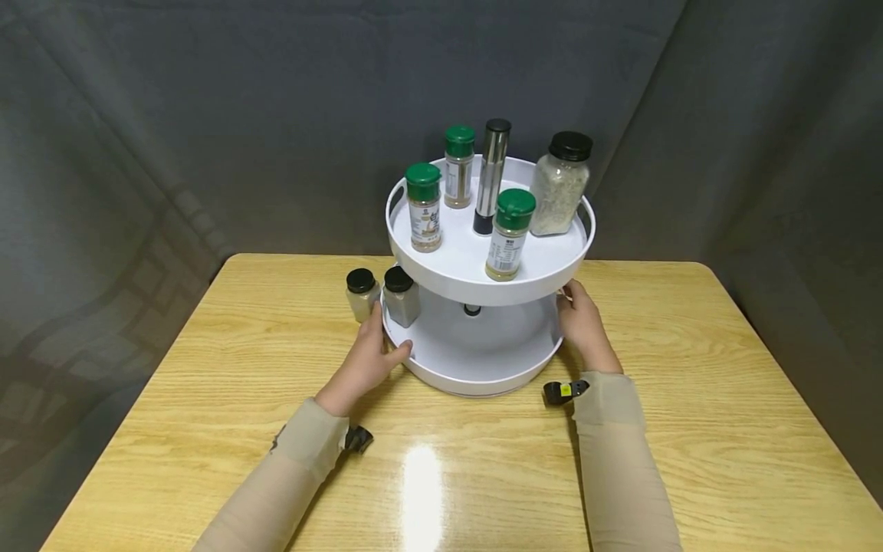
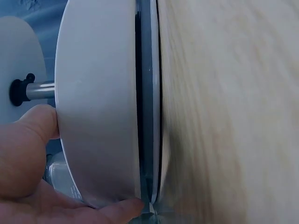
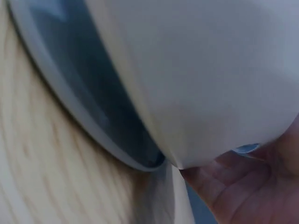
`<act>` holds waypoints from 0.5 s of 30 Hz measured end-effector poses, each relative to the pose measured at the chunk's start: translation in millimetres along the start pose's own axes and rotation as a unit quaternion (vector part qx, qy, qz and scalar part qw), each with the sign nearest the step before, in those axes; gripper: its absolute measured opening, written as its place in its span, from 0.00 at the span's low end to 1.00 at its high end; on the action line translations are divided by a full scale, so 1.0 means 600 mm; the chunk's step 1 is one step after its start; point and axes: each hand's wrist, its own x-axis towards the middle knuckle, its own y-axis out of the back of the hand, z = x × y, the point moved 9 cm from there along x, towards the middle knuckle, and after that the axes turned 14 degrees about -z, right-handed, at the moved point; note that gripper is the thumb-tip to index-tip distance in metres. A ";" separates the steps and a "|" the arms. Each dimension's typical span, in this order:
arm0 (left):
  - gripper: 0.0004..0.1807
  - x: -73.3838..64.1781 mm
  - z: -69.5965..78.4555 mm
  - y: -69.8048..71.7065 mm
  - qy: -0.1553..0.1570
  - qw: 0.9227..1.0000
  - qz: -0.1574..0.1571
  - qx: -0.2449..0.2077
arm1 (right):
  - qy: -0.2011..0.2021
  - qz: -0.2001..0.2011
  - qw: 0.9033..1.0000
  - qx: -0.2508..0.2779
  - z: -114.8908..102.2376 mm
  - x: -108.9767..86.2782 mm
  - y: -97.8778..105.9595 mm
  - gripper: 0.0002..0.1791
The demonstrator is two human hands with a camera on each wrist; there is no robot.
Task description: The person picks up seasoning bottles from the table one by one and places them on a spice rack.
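A white two-tier turntable rack (image 1: 476, 383) stands on the table between both hands. My left hand (image 1: 366, 359) grips the left of its lower tray, thumb at the rim and fingers along the outer wall (image 2: 98, 93). On the opposite side, my right hand (image 1: 586, 326) holds the lower tray's wall (image 3: 201, 84); its fingertips are partly hidden. A small black-lidded jar (image 1: 403, 305) sits inside the lower tray near the left hand. Another black-lidded jar (image 1: 362, 299) stands just outside the rim, beyond the left fingers.
The upper tray (image 1: 476, 291) bears green-capped spice bottles (image 1: 509, 241), a steel cylinder with black ends (image 1: 491, 176) and a large black-lidded jar (image 1: 560, 192). Grey cloth (image 1: 310, 130) hangs behind the wooden table (image 1: 690, 429).
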 end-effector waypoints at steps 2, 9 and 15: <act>0.55 0.000 -0.001 0.001 0.000 1.000 -0.001 0.001 | -0.001 0.003 1.000 0.009 0.001 0.001 0.000 0.27; 0.56 0.001 -0.004 0.003 0.003 1.000 0.000 -0.002 | -0.001 0.009 0.998 0.067 0.013 0.004 -0.008 0.29; 0.56 -0.002 0.000 0.004 0.005 1.000 -0.002 0.017 | 0.011 0.022 0.993 0.114 0.025 0.007 -0.014 0.29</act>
